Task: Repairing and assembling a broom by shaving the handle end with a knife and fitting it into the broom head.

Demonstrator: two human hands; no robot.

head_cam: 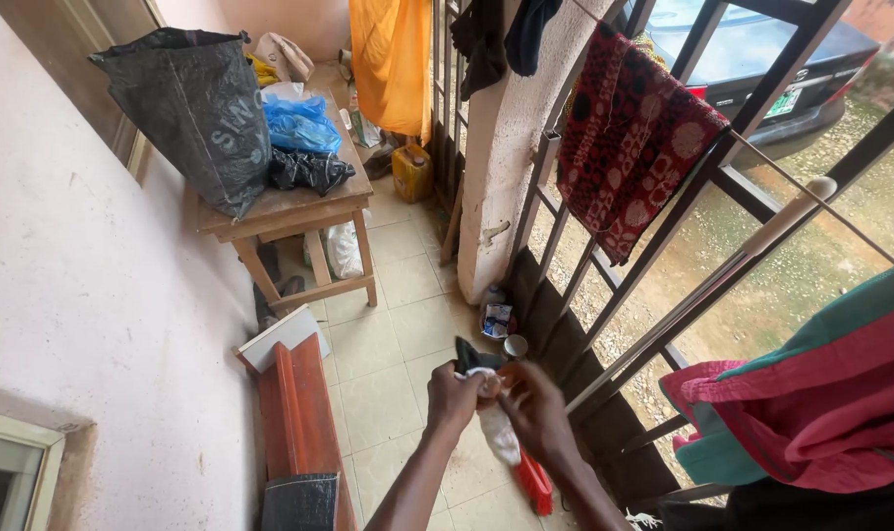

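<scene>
A wooden table [299, 208] stands at ten o'clock, bearing a large black sack [196, 98] and a blue plastic bag [299, 123]; a red patterned cloth [629, 138] drapes the railing at one o'clock, an orange cloth [393, 64] hanging at twelve

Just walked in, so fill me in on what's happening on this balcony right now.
A person stands on a tiled balcony, looking down at both hands held together at waist height. The left hand and the right hand both grip a small white cloth, which hangs down between them. A red brush lies on the floor below. Red patterned fabric and other clothes hang on the railing to the right, and a wooden table with bags stands behind.
</scene>
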